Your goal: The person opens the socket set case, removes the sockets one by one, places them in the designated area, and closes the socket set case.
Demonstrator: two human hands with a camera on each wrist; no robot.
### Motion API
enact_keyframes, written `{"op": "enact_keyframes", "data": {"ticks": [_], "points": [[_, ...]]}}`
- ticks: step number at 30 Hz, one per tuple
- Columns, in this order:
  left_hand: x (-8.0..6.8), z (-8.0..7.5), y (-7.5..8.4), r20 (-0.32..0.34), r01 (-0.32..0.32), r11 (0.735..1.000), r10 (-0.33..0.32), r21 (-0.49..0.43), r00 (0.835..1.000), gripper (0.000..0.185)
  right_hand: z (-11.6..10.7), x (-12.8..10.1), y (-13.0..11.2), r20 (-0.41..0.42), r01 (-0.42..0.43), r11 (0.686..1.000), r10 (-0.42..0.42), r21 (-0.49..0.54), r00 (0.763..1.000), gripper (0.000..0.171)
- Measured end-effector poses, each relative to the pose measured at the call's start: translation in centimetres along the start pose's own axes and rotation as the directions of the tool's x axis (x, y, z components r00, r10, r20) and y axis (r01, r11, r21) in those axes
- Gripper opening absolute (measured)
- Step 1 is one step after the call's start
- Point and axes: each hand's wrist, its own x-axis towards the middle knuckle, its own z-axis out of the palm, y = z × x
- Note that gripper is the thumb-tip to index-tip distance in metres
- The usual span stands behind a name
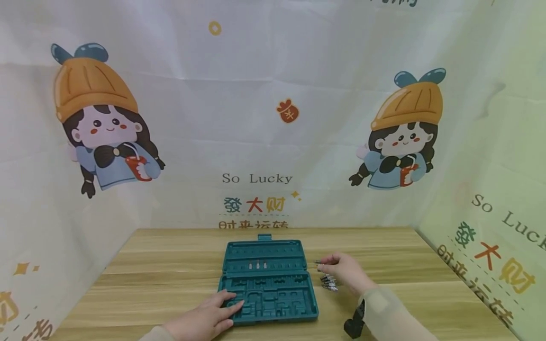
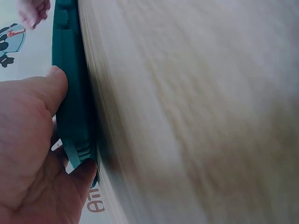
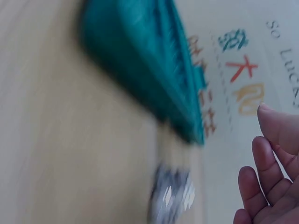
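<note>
A dark green plastic case (image 1: 273, 273) lies unfolded on the table, its moulded slots facing up. Three small metal bits (image 1: 258, 265) stand in a row in the lid half. My left hand (image 1: 204, 316) holds the case by its front left corner, fingers over the edge; in the left wrist view the thumb (image 2: 57, 86) lies along its side. Right of the lid, my right hand (image 1: 343, 270) pinches a small metal bit (image 1: 318, 262) between thumb and fingertips; the right wrist view hides the bit. Just below this hand lies a small pile of shiny metal bits (image 1: 329, 282).
The wooden table (image 1: 170, 265) meets a printed cloth backdrop (image 1: 256, 142) at its back and sides. A black strap piece (image 1: 355, 323) hangs at my right wrist, by the sleeve (image 1: 388, 308). A latch tab (image 1: 264, 237) sticks up from the lid's far edge.
</note>
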Motion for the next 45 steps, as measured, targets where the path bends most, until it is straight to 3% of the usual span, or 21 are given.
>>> {"op": "enact_keyframes", "data": {"ticks": [7,19,26,30,35,45], "points": [[0.4,0.2,0.0,0.039,0.011,1.000,-0.011,-0.011,0.999,0.056,3.5,1.7,-2.8,0.042,0.028,0.998,-0.030,0.065,0.999,0.030],[0.5,0.3,0.0,0.042,0.026,1.000,-0.026,-0.015,0.999,0.055,10.3,4.4,-3.9,0.050,-0.017,0.982,0.008,0.187,0.999,0.021],[0.5,0.1,-0.1,0.030,0.018,1.000,-0.018,-0.009,0.999,0.055,12.2,5.4,-3.4,-0.032,-0.002,0.999,0.001,-0.038,0.999,0.014],[0.5,0.0,-0.2,0.031,0.015,1.000,-0.015,-0.018,0.999,0.055,12.5,5.8,-3.2,-0.015,-0.037,0.991,0.035,-0.126,0.999,0.012],[0.5,0.0,-0.4,0.036,0.005,1.000,-0.004,-0.028,0.999,0.055,12.3,6.0,-3.4,0.027,-0.078,0.983,0.084,-0.168,0.996,0.012],[0.6,0.1,-0.7,0.032,-0.023,0.999,0.023,-0.022,0.999,0.053,12.0,6.2,-3.8,0.029,-0.131,0.977,0.137,-0.167,0.990,0.010]]}}
